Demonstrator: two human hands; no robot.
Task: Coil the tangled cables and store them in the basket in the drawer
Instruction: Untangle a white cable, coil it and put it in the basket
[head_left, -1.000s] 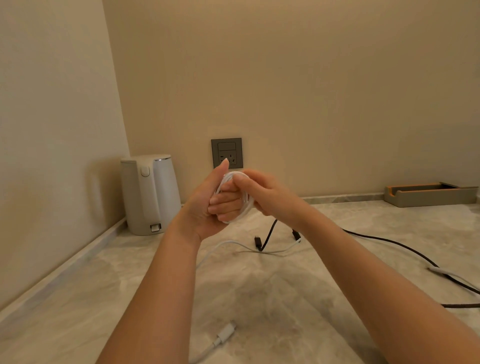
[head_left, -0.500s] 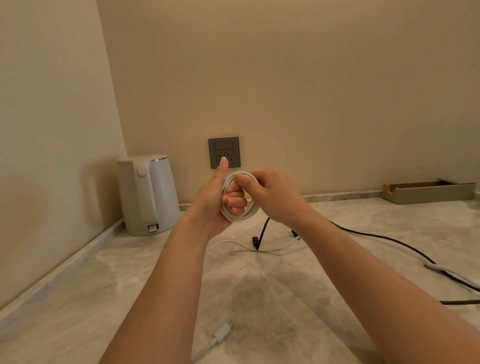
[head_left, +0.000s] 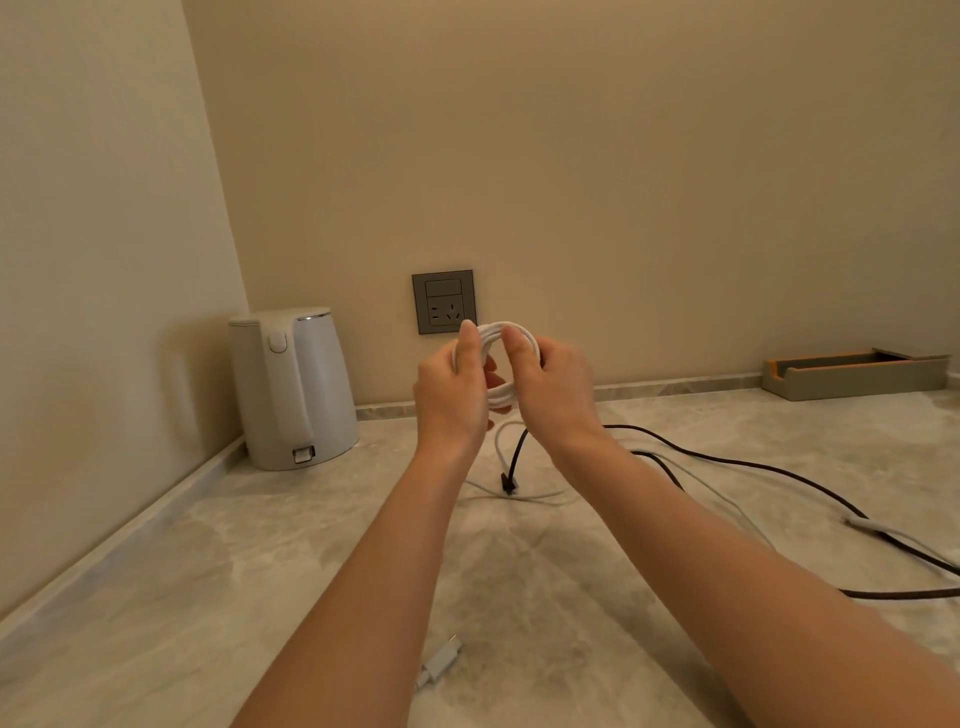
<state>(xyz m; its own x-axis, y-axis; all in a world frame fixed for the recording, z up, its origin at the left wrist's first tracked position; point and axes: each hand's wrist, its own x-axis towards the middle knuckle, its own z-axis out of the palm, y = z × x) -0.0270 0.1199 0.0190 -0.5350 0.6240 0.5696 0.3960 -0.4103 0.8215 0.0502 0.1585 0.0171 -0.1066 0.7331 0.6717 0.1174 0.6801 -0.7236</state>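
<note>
White round cable coil (head_left: 511, 332), both hands gripping.

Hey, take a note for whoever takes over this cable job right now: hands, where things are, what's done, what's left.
Left hand: grips the round coil of white cable above the marble countertop.
Right hand: pinches the same coil's other side.
Done: several loops wound; a loose white tail hangs to the countertop.
Left: wind in the tail, coil the long black cable and the pale cable beside it, store all. Basket and drawer not in view.
</note>
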